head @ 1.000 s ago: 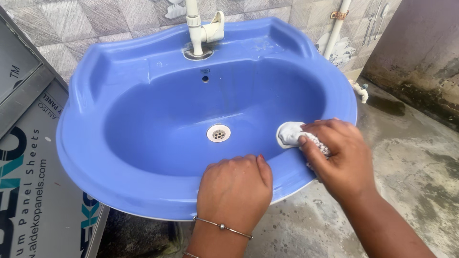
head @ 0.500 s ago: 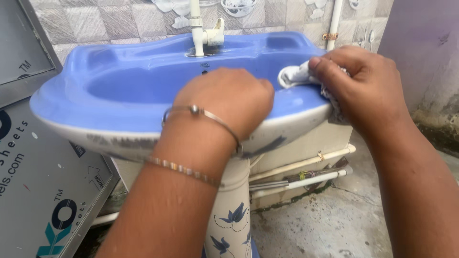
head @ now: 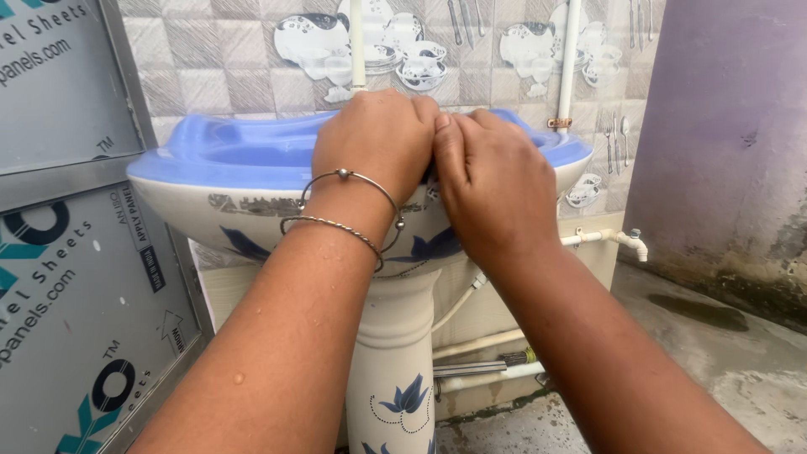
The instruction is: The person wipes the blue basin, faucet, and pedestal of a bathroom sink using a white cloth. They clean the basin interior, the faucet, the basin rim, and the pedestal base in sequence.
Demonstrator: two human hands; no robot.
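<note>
— What are the hands on?

— A blue washbasin (head: 227, 155), seen from low in front. Its top and rim are blue; the underside is off-white with dark blue flower prints, and it sits on a matching pedestal (head: 392, 361) with the same flowers. It stands against a tiled wall (head: 244, 67), with a grey panel (head: 67, 252) on its left side.

— And the hands themselves?

— Both rest on the front rim, side by side and touching each other. The left hand (head: 376, 139) is curled over the rim, knuckles up, with two thin metal bangles (head: 345, 223) on the wrist. The right hand (head: 492, 181) lies just beside it, fingers bent over the edge.

— Is either one holding anything?

— The fingers fold out of sight into the basin, so I cannot tell whether either hand grips something.

— What else is close by?

— A white pipe (head: 570, 63) runs up the wall, and a small white tap (head: 626, 242) juts out lower right, above the wet concrete floor (head: 723, 353).
</note>
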